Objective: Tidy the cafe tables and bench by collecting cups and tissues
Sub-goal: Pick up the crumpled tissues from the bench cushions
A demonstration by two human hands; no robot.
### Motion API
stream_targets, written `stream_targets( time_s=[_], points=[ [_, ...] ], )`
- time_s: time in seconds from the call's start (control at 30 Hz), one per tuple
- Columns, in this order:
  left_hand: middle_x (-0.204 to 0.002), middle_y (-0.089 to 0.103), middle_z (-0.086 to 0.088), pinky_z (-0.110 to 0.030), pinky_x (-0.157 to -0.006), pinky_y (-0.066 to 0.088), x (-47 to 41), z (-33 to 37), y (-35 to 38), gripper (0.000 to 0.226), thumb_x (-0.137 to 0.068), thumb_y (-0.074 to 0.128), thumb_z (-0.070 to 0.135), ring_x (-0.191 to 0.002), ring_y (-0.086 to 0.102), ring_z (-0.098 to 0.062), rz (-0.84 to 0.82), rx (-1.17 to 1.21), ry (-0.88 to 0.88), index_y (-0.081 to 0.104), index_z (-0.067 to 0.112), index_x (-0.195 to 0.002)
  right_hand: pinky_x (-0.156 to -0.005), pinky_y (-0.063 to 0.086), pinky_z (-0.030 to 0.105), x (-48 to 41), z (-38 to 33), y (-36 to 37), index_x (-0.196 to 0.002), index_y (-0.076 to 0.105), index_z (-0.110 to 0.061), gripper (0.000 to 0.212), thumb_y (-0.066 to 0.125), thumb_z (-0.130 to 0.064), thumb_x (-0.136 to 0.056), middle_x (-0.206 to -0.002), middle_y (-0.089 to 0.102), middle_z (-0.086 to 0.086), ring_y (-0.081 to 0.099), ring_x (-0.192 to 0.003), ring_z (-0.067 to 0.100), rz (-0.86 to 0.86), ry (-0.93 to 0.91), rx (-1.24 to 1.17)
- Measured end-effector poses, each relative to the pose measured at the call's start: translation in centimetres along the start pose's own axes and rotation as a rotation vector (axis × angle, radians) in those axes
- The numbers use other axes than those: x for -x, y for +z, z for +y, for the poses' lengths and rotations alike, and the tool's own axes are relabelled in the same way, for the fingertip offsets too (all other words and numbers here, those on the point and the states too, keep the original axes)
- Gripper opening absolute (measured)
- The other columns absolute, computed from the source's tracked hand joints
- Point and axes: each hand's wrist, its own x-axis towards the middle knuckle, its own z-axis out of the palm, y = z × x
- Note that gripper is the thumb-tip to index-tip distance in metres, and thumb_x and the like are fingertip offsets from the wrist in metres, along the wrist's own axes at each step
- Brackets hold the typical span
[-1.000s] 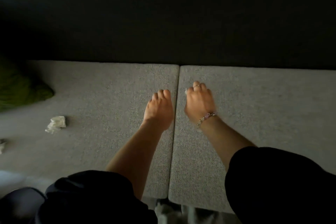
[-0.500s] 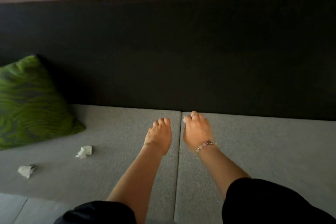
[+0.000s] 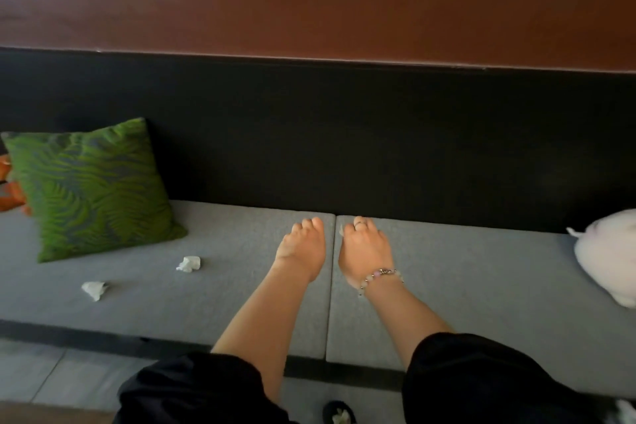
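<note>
Two crumpled white tissues lie on the left grey bench cushion (image 3: 213,313): one tissue (image 3: 188,264) near the green pillow, another tissue (image 3: 93,289) closer to the front edge. My left hand (image 3: 301,249) and my right hand (image 3: 366,251) hover over the seam between the two cushions, backs up, fingers bent downward. A small white scrap of tissue (image 3: 340,229) shows at the fingertips of my right hand, which pinches it. My left hand holds nothing that I can see. No cup is clearly in view.
A green patterned pillow (image 3: 93,189) leans on the black backrest (image 3: 413,148) at left, with something orange (image 3: 10,196) behind it. A white pillow (image 3: 609,255) sits at the right edge. A dark round object (image 3: 339,415) with something pale inside is at the bottom.
The view has tilted up, showing the backrest, wall and both pillows. Both hands stay over the cushion seam, the right one still with the white scrap.
</note>
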Motion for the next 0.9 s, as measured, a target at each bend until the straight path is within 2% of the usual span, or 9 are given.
stream_targets(
  time_s=[0.5,0.73,0.9],
  points=[
    [-0.134,0.045,-0.015,-0.035,-0.1,0.045,4.8,0.6,-0.5,0.054,-0.087,0.058,-0.001,-0.123,0.045,-0.027,-0.006,-0.046,0.071,0.037,0.005,-0.136,-0.097,0.038,0.032,5.3,0.0,-2.1,-0.123,0.053,-0.007,0.033,0.042,-0.011,-0.093,-0.126,0.051,0.009,0.044,-0.12,0.023,0.028,0.099,0.003],
    [-0.135,0.044,-0.017,-0.036,-0.1,0.043,4.5,-0.3,0.3,0.043,-0.091,0.048,-0.002,-0.125,0.044,-0.029,-0.044,-0.031,0.073,0.038,0.002,-0.134,-0.094,0.039,0.034,5.8,0.0,-1.0,-0.118,0.055,-0.006,0.03,0.041,-0.011,-0.092,-0.121,0.052,0.011,0.047,-0.115,0.024,0.007,0.102,0.015],
    [-0.135,0.044,-0.018,-0.037,-0.1,0.042,5.3,0.2,2.3,0.045,-0.09,0.049,-0.003,-0.126,0.042,-0.031,-0.107,-0.034,0.105,0.038,0.001,-0.133,-0.097,0.036,0.035,7.1,1.0,0.5,-0.122,0.054,-0.005,0.033,0.041,-0.01,-0.092,-0.128,0.05,0.013,0.044,-0.12,0.026,-0.031,0.126,0.036]
  ],
)
